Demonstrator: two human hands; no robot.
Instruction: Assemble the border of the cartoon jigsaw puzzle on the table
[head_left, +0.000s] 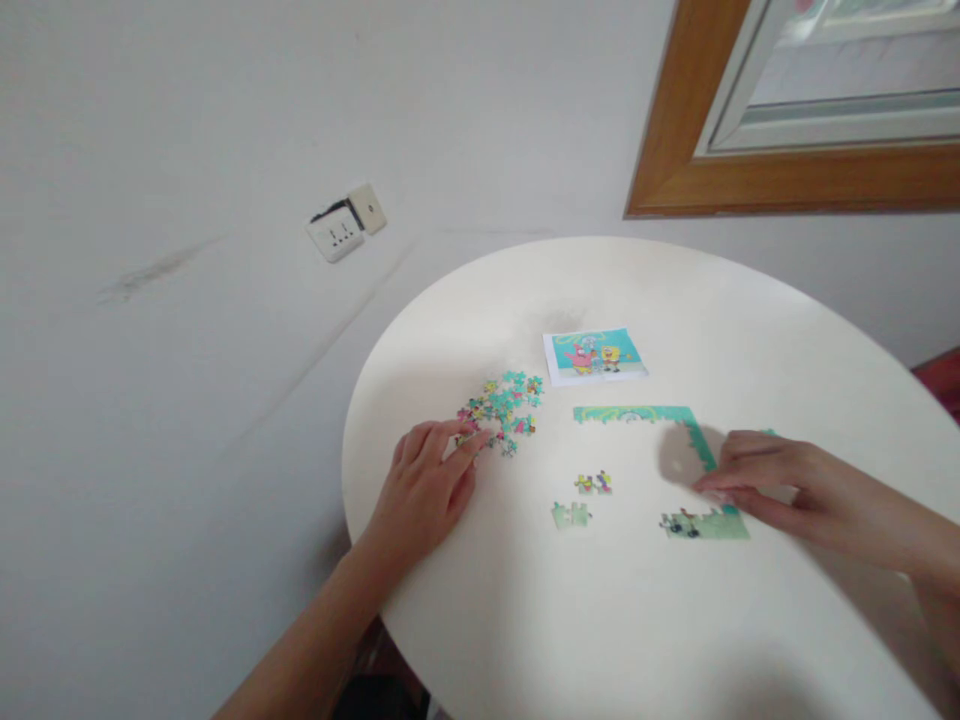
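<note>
My left hand (429, 472) rests on the table at the near-left edge of a pile of loose jigsaw pieces (499, 405), index finger reaching among them and thumb apart. At the right, my right hand (784, 478) hovers over the side of a partly joined puzzle border (701, 445), thumb and fingertips pinched. What lies between them, if anything, is hidden. The border runs along the top and down the right to a joined pale green bottom strip (716, 525). Two small joined clusters, a colourful one (594, 483) and a pale green one (571, 515), lie between my hands.
A printed cartoon picture (596, 356) lies behind the pieces on the round white table (525, 600). Beyond the table stand a white wall with a socket (335, 234) and a wood-framed window (787, 180). A teal piece (770, 433) shows beyond my right hand.
</note>
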